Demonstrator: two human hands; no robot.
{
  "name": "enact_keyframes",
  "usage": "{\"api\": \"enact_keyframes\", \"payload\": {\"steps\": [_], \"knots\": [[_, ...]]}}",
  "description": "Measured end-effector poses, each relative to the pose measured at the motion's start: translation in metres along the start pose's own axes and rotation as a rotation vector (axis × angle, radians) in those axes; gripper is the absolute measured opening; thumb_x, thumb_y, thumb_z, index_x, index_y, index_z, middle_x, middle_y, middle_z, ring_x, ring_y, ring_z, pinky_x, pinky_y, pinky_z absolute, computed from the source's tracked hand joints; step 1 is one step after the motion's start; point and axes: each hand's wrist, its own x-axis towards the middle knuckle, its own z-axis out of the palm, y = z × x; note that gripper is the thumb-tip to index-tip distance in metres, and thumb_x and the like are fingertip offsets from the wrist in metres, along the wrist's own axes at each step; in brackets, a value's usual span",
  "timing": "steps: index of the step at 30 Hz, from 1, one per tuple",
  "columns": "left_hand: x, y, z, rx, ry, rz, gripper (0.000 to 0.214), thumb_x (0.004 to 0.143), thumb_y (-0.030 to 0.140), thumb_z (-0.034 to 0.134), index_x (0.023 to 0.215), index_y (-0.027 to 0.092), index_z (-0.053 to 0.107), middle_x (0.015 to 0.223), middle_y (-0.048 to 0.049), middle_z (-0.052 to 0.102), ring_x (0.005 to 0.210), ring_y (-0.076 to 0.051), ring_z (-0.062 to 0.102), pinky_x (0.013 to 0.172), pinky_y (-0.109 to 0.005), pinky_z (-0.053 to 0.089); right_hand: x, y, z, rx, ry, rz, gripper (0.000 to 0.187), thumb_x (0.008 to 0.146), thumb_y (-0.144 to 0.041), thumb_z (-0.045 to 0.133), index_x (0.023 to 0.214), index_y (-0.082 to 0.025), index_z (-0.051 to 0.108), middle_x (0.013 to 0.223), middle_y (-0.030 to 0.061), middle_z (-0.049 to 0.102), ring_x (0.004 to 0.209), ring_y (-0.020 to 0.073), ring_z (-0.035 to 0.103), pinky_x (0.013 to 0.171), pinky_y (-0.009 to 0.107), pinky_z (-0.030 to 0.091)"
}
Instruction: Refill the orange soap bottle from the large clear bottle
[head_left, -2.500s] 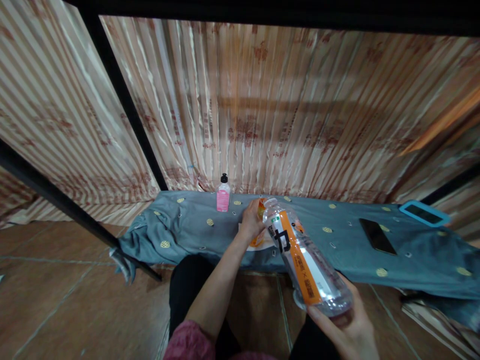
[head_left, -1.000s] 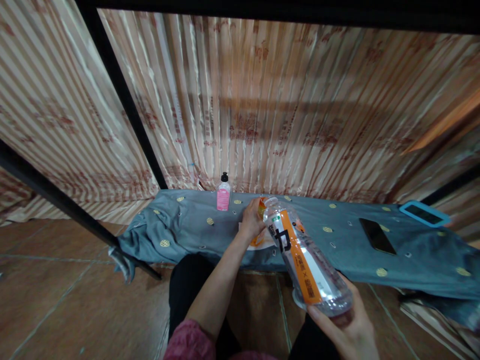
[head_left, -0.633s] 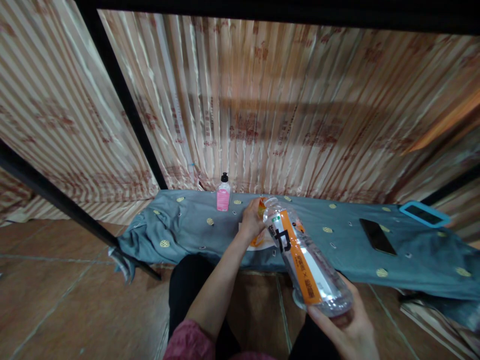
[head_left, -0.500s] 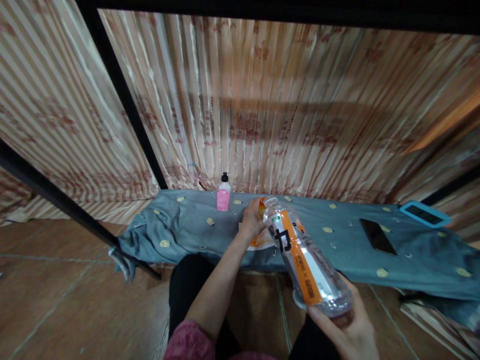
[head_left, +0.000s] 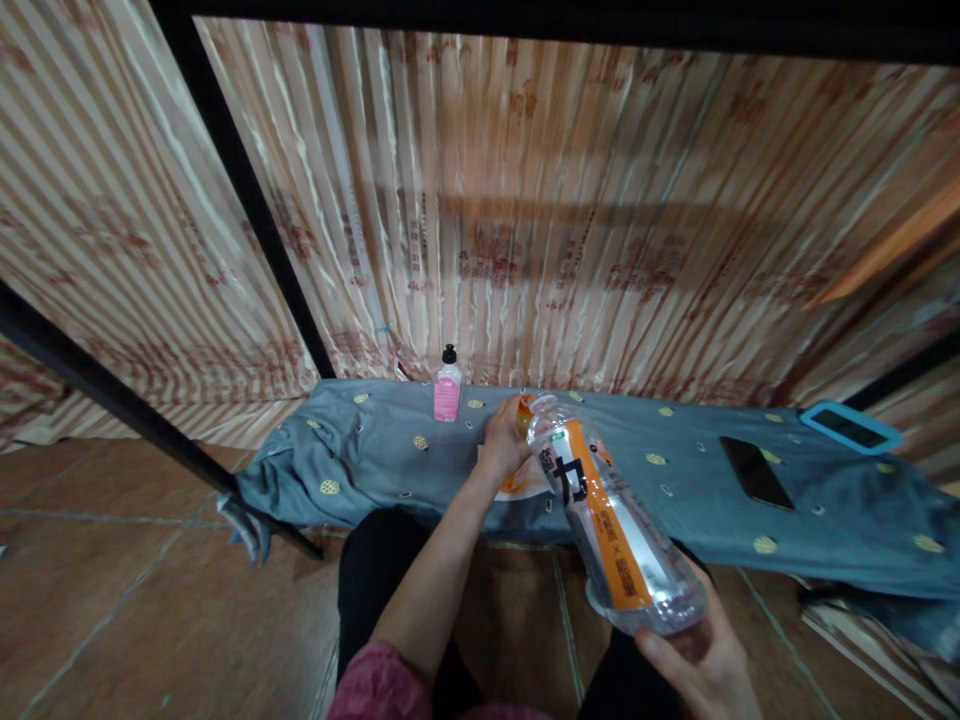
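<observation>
My right hand (head_left: 701, 650) grips the base of a large clear plastic drink bottle (head_left: 611, 515) with an orange and silver label. The bottle is tilted, its mouth pointing away and to the left, its base toward me. At the mouth, my left hand (head_left: 504, 440) is closed around a small orange-and-amber item (head_left: 524, 416); fingers and bottle partly hide it, so its kind is unclear. Below the bottle neck, a flat white and orange piece (head_left: 521, 484) lies on the cloth, partly covered.
A small bottle with pink label and black cap (head_left: 448, 390) stands at the back of the blue-grey cloth-covered surface (head_left: 375, 460). Farther right lie a dark phone (head_left: 756, 472) and a blue-framed device (head_left: 851, 428). Dark metal posts (head_left: 255, 200) frame the left side, before a striped curtain (head_left: 495, 200).
The large bottle has turned slightly about its length, so its label faces a little differently. My right thumb has shifted rightward along its base. My left hand stays put.
</observation>
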Motion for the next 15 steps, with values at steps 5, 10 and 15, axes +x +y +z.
{"api": "enact_keyframes", "payload": {"steps": [5,10,15], "knots": [[0.000,0.001,0.000,-0.015,0.006,0.006,0.028,0.080,0.024,0.072,0.106,0.018,0.064,0.110,-0.0081,0.069,0.106,-0.024,0.063,0.096,-0.038,0.052,-0.002,-0.006,0.001,-0.048,-0.010,-0.005,0.072,0.062,-0.051,0.086,0.125,-0.026,0.059,0.114,0.0053,0.074,0.101,0.0236,0.069,0.086,0.027,0.052],[0.000,0.001,0.000,-0.012,0.009,-0.011,0.025,0.082,0.027,0.071,0.104,0.018,0.064,0.108,-0.0085,0.069,0.104,-0.024,0.064,0.095,-0.039,0.052,0.002,-0.002,-0.001,-0.039,-0.010,0.002,0.074,0.060,-0.048,0.088,0.124,-0.026,0.059,0.115,0.0046,0.073,0.102,0.0252,0.069,0.086,0.029,0.053],[0.000,0.000,0.000,-0.014,0.007,-0.020,0.024,0.082,0.028,0.071,0.103,0.018,0.064,0.108,-0.0086,0.069,0.105,-0.024,0.064,0.096,-0.040,0.052,0.005,0.005,-0.005,0.017,-0.007,0.053,0.078,0.059,-0.048,0.088,0.128,-0.027,0.057,0.120,0.0043,0.072,0.109,0.0261,0.067,0.092,0.032,0.051]]}}
